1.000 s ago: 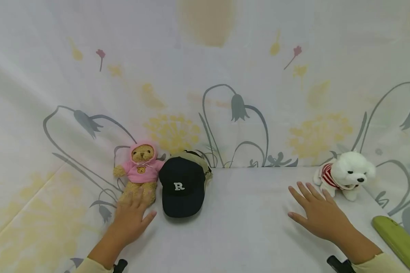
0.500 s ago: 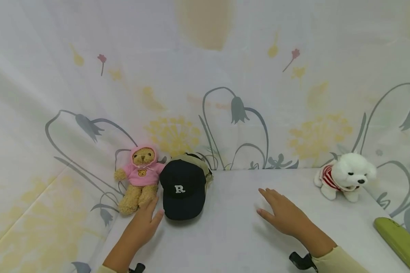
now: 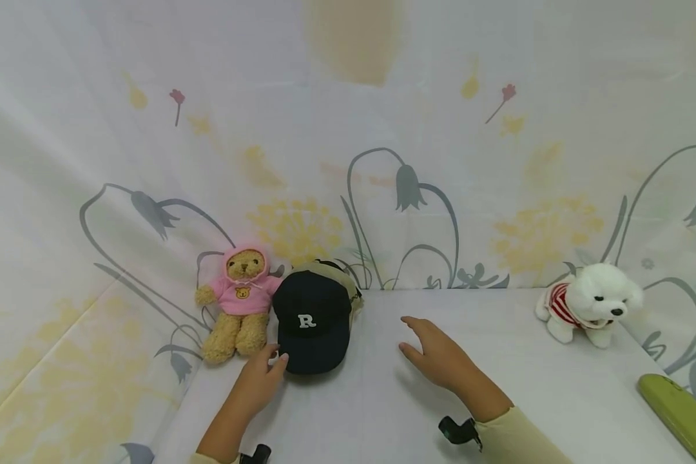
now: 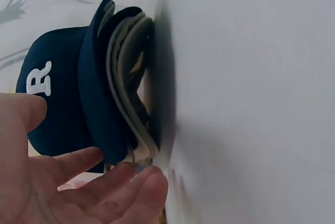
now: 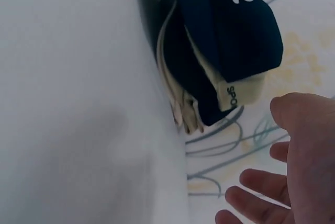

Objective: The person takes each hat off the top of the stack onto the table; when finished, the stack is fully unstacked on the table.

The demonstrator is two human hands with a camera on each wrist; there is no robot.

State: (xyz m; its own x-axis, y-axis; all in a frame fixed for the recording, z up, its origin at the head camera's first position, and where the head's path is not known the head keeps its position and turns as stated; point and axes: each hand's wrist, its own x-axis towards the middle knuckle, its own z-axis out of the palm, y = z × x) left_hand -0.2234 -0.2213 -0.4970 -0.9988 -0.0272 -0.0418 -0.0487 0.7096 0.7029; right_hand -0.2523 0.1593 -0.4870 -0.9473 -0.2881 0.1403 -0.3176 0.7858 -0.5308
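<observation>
the left hand (image 3: 265,377) is held at the near left side of the brim of a navy cap (image 3: 310,316), thumb apart from the fingers and closed round nothing; in the left wrist view its fingers come up to the brim's edge and the thumb lies in front of the crown, though i cannot tell whether they touch it. the right hand (image 3: 437,354) is over the table (image 3: 371,412), to the right of the cap and apart from it, palm towards it, fingers spread and holding nothing. the navy cap, with a white letter r on its front, sits on top of a beige cap (image 5: 243,93) with dark lettering, part of it hidden. more brims show layered beneath, and the stack is near the table's far edge, left of its middle, brims towards the near edge. just left of it, by the far left corner, a teddy bear (image 3: 243,296) in a pink hoodie sits upright. a white toy dog (image 3: 603,293) in a red-striped top stands by the far right corner. a green object (image 3: 678,412) lies along the right edge, partly out of view. behind the far edge hangs a flower-printed cloth (image 3: 301,96).
</observation>
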